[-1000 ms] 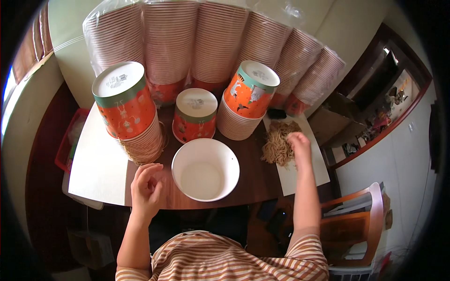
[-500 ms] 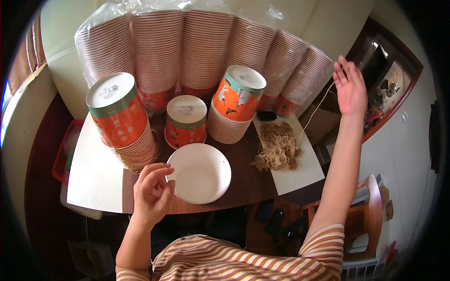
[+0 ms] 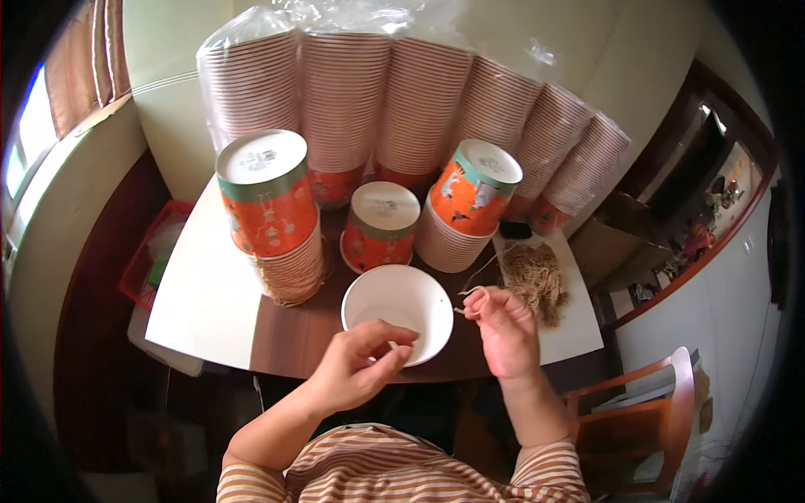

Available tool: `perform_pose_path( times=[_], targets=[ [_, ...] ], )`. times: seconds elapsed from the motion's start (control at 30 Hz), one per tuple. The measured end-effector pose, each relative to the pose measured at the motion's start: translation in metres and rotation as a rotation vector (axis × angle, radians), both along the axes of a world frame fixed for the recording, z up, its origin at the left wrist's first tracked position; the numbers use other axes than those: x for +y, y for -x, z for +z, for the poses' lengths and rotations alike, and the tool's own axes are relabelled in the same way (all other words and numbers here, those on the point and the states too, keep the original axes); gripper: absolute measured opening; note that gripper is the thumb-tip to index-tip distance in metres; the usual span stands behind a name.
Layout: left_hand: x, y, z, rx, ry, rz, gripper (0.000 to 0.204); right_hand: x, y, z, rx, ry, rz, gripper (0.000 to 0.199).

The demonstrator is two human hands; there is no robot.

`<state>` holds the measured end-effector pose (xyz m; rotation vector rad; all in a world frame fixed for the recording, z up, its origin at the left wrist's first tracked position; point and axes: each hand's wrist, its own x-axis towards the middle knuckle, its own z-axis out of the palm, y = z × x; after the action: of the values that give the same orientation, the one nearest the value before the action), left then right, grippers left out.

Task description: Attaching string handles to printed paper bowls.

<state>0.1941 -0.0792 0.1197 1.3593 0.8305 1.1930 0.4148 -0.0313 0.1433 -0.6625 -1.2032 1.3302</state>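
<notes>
Your right hand (image 3: 507,331) pinches a pale string (image 3: 472,291) at the fingertips, just right of the white bowl (image 3: 402,293). Your left hand (image 3: 356,365) curls at the bowl's near rim; whether it holds anything is unclear. Beyond your right hand, a tangled heap of strands (image 3: 537,272) sits on the brown-and-white table (image 3: 293,344). A wooden chair (image 3: 681,394) stands right, a curtain (image 3: 88,50) hangs left.
</notes>
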Motion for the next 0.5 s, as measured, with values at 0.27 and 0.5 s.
perform_pose_path(
  times=[0.27, 0.5],
  targets=[
    [-0.001, -0.002, -0.005, -0.072, 0.303, -0.083, 0.03, -0.025, 0.019, -0.042, 0.008, 0.008, 0.033, 0.005],
    [-0.008, -0.004, -0.015, -0.01, 0.215, -0.169, 0.017, -0.047, 0.031, -0.054, -0.034, -0.026, -0.014, 0.002]
  ],
)
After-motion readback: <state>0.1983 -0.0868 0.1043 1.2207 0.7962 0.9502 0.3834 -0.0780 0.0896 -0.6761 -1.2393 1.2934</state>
